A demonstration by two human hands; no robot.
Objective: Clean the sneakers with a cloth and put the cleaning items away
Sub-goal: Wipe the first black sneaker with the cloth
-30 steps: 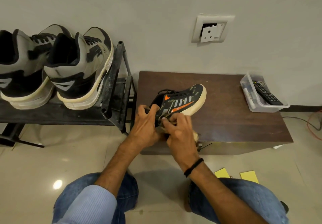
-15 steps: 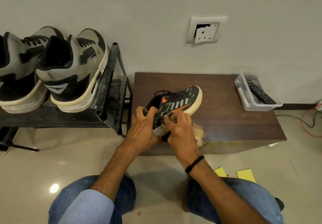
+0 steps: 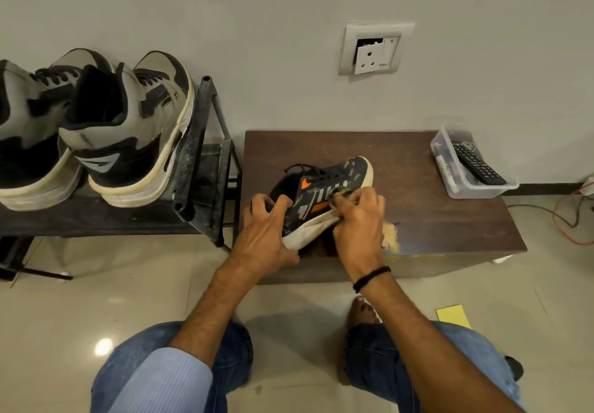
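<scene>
The sneaker (image 3: 324, 197) lay tilted on its side at the table's (image 3: 434, 219) front edge. The left hand (image 3: 266, 235) gripped its heel, fingers curled over the collar. The right hand (image 3: 360, 219), fingers bunched together, pressed a tan cloth (image 3: 390, 235) against its side. A grey pair (image 3: 128, 129) sat on the rack (image 3: 199, 155) to the left, and a tub (image 3: 482, 189) held a remote (image 3: 475, 168).

blue jeans (image 3: 373, 358), pale striped sleeve (image 3: 160, 383), black wristband (image 3: 371, 279)
</scene>
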